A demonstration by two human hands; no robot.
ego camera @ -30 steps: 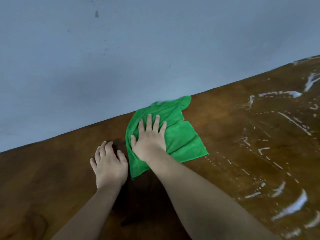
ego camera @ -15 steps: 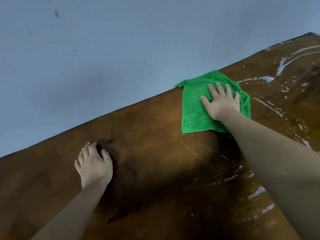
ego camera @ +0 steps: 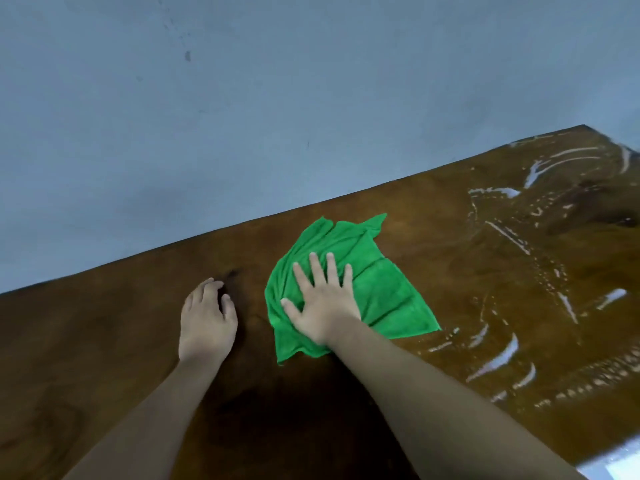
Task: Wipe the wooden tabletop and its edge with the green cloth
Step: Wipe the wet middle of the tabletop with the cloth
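A crumpled green cloth (ego camera: 381, 296) lies on the dark wooden tabletop (ego camera: 433, 244), a little in from its far edge. My right hand (ego camera: 323, 299) presses flat on the cloth's left half with fingers spread and straight. My left hand (ego camera: 207, 317) rests on the bare wood just left of the cloth, fingers loosely bent, holding nothing. Wet streaks and foam lines (ego camera: 512, 244) cover the right part of the tabletop.
A plain blue-grey wall (ego camera: 242, 116) rises behind the table's far edge (ego camera: 214, 235). The table's far right corner (ego camera: 585, 126) shows at the upper right. A bright reflection (ego camera: 616, 469) sits at the bottom right corner.
My right hand has swept the cloth back from the far right, along the far edge, toward my left hand. The cloth has bunched up. My left hand stays planted on the wood.
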